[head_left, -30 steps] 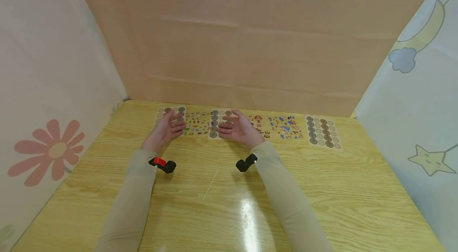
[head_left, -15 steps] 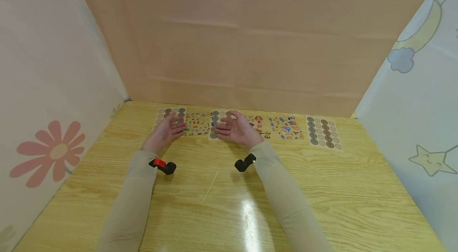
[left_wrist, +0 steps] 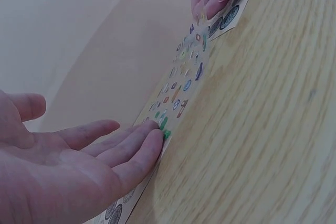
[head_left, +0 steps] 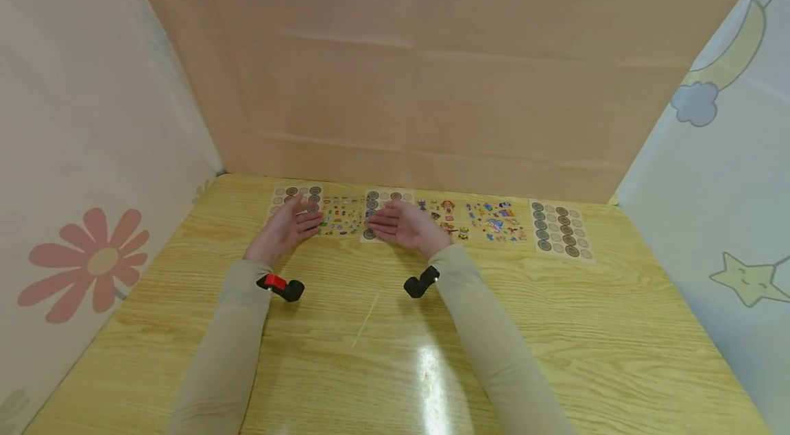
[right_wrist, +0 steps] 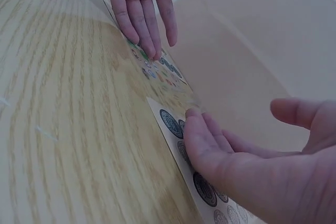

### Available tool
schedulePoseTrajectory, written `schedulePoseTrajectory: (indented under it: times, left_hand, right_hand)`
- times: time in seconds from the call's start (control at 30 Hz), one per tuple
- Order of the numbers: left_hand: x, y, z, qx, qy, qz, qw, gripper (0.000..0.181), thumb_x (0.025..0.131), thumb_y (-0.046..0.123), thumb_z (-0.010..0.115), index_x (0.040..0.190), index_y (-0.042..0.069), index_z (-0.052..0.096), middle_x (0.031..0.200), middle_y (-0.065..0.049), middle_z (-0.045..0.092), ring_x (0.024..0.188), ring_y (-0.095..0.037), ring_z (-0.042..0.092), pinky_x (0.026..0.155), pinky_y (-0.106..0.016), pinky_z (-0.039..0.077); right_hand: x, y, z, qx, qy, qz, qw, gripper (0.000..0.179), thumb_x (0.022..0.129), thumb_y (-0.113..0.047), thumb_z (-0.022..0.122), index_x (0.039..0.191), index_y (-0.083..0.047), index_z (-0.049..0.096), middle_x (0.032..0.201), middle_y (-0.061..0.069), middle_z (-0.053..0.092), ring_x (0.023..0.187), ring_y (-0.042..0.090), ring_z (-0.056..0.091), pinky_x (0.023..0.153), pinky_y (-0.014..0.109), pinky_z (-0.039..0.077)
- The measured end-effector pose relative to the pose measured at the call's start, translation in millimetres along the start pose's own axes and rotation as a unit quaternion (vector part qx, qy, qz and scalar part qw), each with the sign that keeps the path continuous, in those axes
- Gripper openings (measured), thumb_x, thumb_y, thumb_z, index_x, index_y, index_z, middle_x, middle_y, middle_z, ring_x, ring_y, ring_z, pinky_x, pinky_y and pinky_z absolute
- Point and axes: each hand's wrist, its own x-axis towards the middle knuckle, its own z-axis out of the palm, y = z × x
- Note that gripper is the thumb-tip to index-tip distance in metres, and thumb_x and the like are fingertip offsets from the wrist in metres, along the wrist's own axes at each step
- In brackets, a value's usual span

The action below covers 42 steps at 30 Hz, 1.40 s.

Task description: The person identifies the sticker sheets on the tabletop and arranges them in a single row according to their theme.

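Observation:
A clear sheet of small colourful stickers [head_left: 342,215] lies between the two hands. My left hand [head_left: 280,232] has its fingers straight and palm turned inward. In the left wrist view, its fingertips [left_wrist: 157,129] touch the sheet's near left end. My right hand [head_left: 413,228] has extended fingers, with the tips at the sheet's other end. Under the right hand lies a pale sheet of round seal-like stickers [right_wrist: 205,190], partly hidden by it. Another sheet of round stickers [head_left: 280,193] is partly covered by the left hand.
Further right in the row are two more clear sticker sheets [head_left: 447,207] [head_left: 494,224] and a third sheet of round stickers [head_left: 561,229]. A brown paper wall [head_left: 401,78] stands right behind the row. Printed panels [head_left: 92,112] flank the wooden table [head_left: 345,366].
The right hand's fingers have shifted slightly left, and its thumb has come down nearer to the fingers. The left hand has hardly moved, and the sheets stay in their row.

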Motion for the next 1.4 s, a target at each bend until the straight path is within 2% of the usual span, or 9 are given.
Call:
schedulePoseTrajectory:
  times: [0.17,0.33,0.6,0.83,1.03,1.17,1.4]
  left_hand:
    - [0.4,-1.0,-1.4,-0.010,-0.003,-0.001,0.9999,0.068,0.104,0.044,0.025,0.152,-0.001,0.010,0.153,-0.027,0.016,0.140,-0.036,0.020,0.114,-0.044,0.019]
    - [0.7,-2.4,-1.7,-0.017,-0.006,-0.003,0.9998,0.069,0.103,0.046,0.027,0.152,-0.001,0.010,0.152,-0.028,0.017,0.140,-0.037,0.021,0.114,-0.045,0.020]
    - [-1.3,-3.1,-3.2,-0.023,-0.043,-0.012,0.9988,0.071,0.104,0.046,0.026,0.152,-0.002,0.005,0.152,-0.031,0.014,0.139,-0.040,0.020,0.114,-0.047,0.018]
    - [-0.5,-5.4,-4.9,-0.023,-0.058,-0.020,0.9979,0.068,0.104,0.045,0.020,0.152,-0.002,0.003,0.152,-0.031,0.012,0.140,-0.040,0.018,0.114,-0.048,0.017]
    - [-0.8,-6.4,-6.4,-0.020,-0.056,-0.020,0.9981,0.068,0.104,0.045,0.021,0.151,-0.002,0.005,0.152,-0.031,0.014,0.140,-0.040,0.020,0.113,-0.048,0.019]
    - [-2.9,-5.1,-7.2,-0.019,-0.053,-0.016,0.9983,0.068,0.105,0.044,0.022,0.151,-0.003,0.005,0.152,-0.031,0.014,0.140,-0.040,0.020,0.114,-0.047,0.019]
    - [-9.0,-1.7,-8.2,-0.014,-0.036,-0.013,0.9992,0.065,0.106,0.039,0.024,0.151,-0.004,0.005,0.152,-0.031,0.013,0.140,-0.039,0.018,0.114,-0.044,0.019]
  right_hand:
    - [2.8,2.8,3.6,0.003,0.013,-0.012,0.9998,0.043,0.101,-0.006,0.043,0.140,0.011,0.035,0.138,0.027,0.043,0.127,0.037,0.044,0.103,0.039,0.041]
    - [3.7,4.7,7.0,0.014,0.022,-0.014,0.9996,0.041,0.100,0.000,0.043,0.139,0.013,0.036,0.137,0.028,0.042,0.127,0.037,0.043,0.101,0.038,0.043]
    - [4.0,8.8,12.1,-0.030,0.021,-0.025,0.9990,0.041,0.097,0.006,0.046,0.137,0.015,0.038,0.139,0.029,0.041,0.129,0.038,0.041,0.101,0.037,0.043]
    - [9.2,15.3,17.0,-0.052,0.060,-0.024,0.9966,0.043,0.094,0.010,0.051,0.135,0.012,0.043,0.129,0.030,0.050,0.119,0.037,0.052,0.095,0.037,0.048]
    - [13.5,17.9,20.3,-0.060,0.095,-0.023,0.9934,0.046,0.091,0.011,0.055,0.136,0.007,0.045,0.120,0.024,0.056,0.111,0.034,0.059,0.088,0.035,0.052]
    - [12.6,16.9,20.4,-0.074,0.097,-0.026,0.9922,0.041,0.091,0.010,0.056,0.131,0.006,0.050,0.121,0.021,0.056,0.109,0.031,0.060,0.088,0.034,0.052]
    - [6.9,14.2,16.1,-0.076,0.085,-0.041,0.9927,0.046,0.092,0.008,0.056,0.136,0.000,0.047,0.126,0.020,0.055,0.113,0.031,0.058,0.091,0.035,0.051]
